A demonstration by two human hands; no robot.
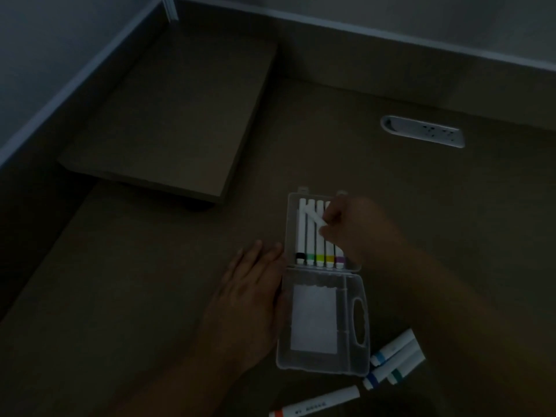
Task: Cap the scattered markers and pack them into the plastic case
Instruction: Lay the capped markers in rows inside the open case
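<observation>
While left hand [249, 299] lies flat beside case [323, 361], right hand [349, 227] pinches marker [314, 218].

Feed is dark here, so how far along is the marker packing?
Done: five capped markers lie in the open case. In hand: the right hand lowers another marker in; the left hand rests flat beside the case. Left: four markers on the desk, then closing the lid.

Dimly lit scene. A brown desk surface [150, 296] is bounded by pale walls [391, 10] with a light edge strip. A raised shelf board [168, 115] is seen at left; a recessed socket panel [422, 131] at right.
</observation>
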